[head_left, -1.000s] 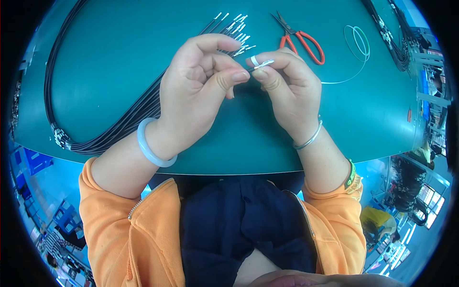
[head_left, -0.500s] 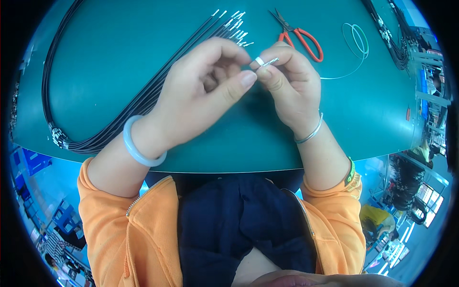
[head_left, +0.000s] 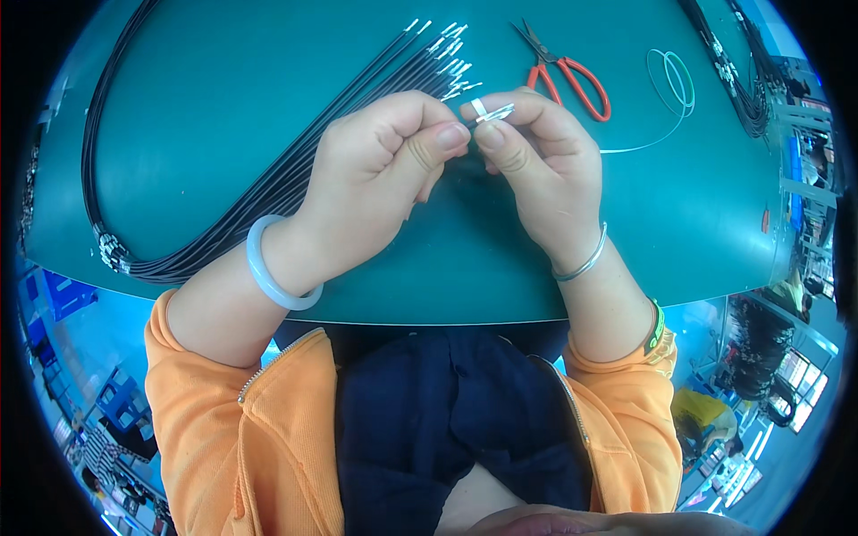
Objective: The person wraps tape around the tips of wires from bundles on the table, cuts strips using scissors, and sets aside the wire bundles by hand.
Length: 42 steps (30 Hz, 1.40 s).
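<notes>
Over the table's middle, my left hand [head_left: 380, 165] pinches a dark cable [head_left: 471, 125] between thumb and curled fingers, close to its end. My right hand [head_left: 547, 156] is closed opposite it, thumb and index finger on the same cable's silvery-white end [head_left: 498, 114], which sticks out past the fingertips. A white band [head_left: 479, 108] lies across the right index finger; whether it is tape or a ring I cannot tell. The fingertips of the two hands are nearly touching. Left of them lies a bundle of black cables [head_left: 295, 170] with silvery-white tips [head_left: 454, 67].
Scissors with red handles [head_left: 585, 87] lie beyond my right hand, points facing away. A thin pale coiled strand [head_left: 672, 85] is to their right. More black cables [head_left: 735, 80] rest at the far right of the green table [head_left: 679, 214]. A small red piece [head_left: 765, 220] lies near the right edge.
My left hand's thumb and fingers have closed on the cable beside my right fingertips; before, they were spread. The right hand stays nearly in place. The view has shifted slightly.
</notes>
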Available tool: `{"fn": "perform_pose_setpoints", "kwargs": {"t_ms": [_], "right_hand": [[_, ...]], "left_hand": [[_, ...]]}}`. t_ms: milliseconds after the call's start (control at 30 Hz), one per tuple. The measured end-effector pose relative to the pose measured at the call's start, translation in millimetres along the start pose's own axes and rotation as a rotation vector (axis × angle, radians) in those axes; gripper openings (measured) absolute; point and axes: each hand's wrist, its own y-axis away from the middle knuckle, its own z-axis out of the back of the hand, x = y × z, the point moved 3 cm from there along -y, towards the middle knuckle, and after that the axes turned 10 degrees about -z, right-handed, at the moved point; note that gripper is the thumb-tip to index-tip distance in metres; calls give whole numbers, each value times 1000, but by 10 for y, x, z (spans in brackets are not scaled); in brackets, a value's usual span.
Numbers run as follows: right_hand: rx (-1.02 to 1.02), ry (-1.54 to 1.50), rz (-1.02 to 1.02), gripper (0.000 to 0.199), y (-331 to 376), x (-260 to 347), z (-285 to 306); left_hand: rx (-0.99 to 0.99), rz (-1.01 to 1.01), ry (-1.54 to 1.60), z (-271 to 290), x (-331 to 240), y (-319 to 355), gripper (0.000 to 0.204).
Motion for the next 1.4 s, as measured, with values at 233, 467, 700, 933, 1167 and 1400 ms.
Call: {"fn": "perform_pose_setpoints", "kwargs": {"t_ms": [233, 467, 700, 933, 1167, 1400], "right_hand": [[-2, -77, -60, 13, 6, -13, -14], [-14, -160, -170, 11, 14, -26, 4], [-51, 605, 460, 10, -23, 91, 80], [-7, 48, 86, 12, -13, 35, 17], [184, 21, 202, 12, -36, 59, 43], [424, 246, 639, 11, 117, 316, -34]], "left_hand": [[23, 85, 138, 8, 33, -19, 19], [86, 215, 356, 12, 60, -46, 23], [200, 304, 493, 7, 51, -63, 25], [236, 390, 632, 6, 71, -51, 27], [402, 525, 749, -12, 2, 2, 28], [770, 532, 754, -83, -140, 135, 27]]}}
